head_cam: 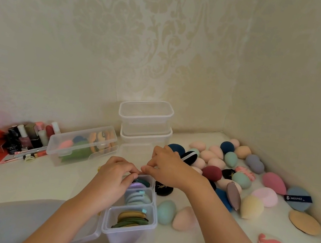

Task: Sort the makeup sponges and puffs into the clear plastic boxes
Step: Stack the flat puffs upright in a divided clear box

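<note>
The left hand [117, 170] and right hand [166, 162] meet, fingers curled, over the divided box's [127, 237] far compartment, apparently settling the puffs [141, 183] there, though any grip is hidden; next calls for reaching right of the box to the loose sponges [212, 172].

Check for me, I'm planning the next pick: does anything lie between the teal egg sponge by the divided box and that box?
Nothing visible. The teal egg sponge lies just right of the divided box; the pink sponge sits on its other side.
</note>
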A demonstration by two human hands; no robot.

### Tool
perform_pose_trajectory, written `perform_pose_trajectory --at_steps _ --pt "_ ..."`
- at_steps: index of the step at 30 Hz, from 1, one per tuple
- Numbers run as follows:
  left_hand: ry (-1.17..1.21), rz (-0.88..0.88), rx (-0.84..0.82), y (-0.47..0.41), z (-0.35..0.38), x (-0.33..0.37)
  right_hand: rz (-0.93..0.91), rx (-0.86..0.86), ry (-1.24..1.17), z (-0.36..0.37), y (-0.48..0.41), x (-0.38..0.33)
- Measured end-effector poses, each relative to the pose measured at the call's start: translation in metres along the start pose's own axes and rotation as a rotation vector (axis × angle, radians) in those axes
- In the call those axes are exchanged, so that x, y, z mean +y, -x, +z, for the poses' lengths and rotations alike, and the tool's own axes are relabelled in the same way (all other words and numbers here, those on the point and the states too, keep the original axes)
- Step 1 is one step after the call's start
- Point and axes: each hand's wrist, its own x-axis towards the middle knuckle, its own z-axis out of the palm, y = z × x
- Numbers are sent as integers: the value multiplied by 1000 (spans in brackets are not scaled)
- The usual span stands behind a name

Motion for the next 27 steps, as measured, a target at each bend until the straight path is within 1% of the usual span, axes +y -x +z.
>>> perform_pose_trajectory --at_steps 3,6,9,11,17,20,23,25,27 --pt "-6 -9 -16 0 0 1 10 12 -56 1 0 -2" --pt "2 -18 -34 -1 0 0 -23 28 -150 -10 6 -1" --pt "21 -8 -42 0 0 0 -13 73 -296 -18 10 1" --pt "35 -4 -43 0 -1 1 -7 67 -327 -21 10 1" --pt "-73 54 -94 -6 0 -2 63 -8 -150 -47 26 14" --pt "-133 62 -98 -9 2 0 179 21 -111 -65 48 33" --pt "-193 44 -101 -10 3 5 337 84 20 -78 80 50" --pt "-234 34 -106 -10 3 10 420 39 105 -81 103 62" --pt "-249 33 -108 -8 2 14 430 -53 144 -79 120 69"
